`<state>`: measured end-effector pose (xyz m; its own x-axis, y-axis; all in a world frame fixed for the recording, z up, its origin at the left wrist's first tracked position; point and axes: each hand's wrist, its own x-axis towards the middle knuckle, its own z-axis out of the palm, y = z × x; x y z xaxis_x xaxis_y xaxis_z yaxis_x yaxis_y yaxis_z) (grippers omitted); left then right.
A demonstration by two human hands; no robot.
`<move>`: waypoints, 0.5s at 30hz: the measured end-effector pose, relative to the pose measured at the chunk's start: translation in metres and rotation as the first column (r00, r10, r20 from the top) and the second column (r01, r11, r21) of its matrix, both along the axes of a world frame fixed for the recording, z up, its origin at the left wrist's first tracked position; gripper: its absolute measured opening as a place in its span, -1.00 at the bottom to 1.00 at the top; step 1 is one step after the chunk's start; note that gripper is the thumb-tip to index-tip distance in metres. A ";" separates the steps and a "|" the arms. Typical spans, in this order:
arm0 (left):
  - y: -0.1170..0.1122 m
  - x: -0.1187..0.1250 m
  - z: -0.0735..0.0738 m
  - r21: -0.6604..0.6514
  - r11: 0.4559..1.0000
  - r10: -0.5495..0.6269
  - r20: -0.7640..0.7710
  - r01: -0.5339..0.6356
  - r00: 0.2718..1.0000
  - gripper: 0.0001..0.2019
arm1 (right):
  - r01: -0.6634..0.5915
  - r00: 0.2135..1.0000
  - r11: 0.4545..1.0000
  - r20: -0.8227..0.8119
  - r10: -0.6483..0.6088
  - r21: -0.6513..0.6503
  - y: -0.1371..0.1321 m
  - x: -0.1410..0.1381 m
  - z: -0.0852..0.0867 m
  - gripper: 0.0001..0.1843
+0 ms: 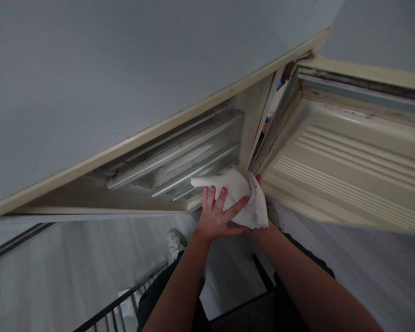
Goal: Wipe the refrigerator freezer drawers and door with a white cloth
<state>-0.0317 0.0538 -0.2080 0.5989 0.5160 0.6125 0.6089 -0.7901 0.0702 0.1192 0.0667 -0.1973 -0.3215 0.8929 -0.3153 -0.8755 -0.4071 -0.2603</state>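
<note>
I look steeply down at an open refrigerator. Both my hands hold a white cloth just below the front edge of the fridge compartment. My left hand grips the cloth from the left, fingers spread over it. My right hand is mostly hidden behind the cloth, only a fingertip and the wrist showing. The cloth's tip touches the clear shelf fronts inside the compartment. The open fridge door, cream with ribbed inner lining, hangs to the right.
The fridge's grey top fills the upper left. Below lie a pale wood-look floor, a dark wire rack at the bottom edge, and my shoes. The door's gasket edge looks stained.
</note>
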 end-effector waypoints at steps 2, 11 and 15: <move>0.000 -0.001 0.001 0.006 1.000 -0.006 0.016 0.006 1.000 -0.09 | 0.027 0.998 0.999 0.052 -0.025 -0.042 0.000 0.001 0.008 -0.17; 0.005 0.001 -0.001 -0.363 0.926 0.167 0.141 -0.107 0.976 -0.46 | -0.057 0.997 0.991 0.050 0.064 -0.119 0.002 -0.020 0.010 -0.59; 0.008 0.009 -0.010 -0.583 0.796 0.314 0.170 -0.161 0.934 -0.52 | -0.016 0.986 0.984 0.160 0.045 -0.176 0.004 -0.031 -0.007 -0.66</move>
<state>-0.0228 0.0614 -0.2178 0.2815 0.9155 0.2874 0.6739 -0.4018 0.6200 0.0883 0.0711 -0.2042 -0.2794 0.8106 -0.5147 -0.8136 -0.4845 -0.3213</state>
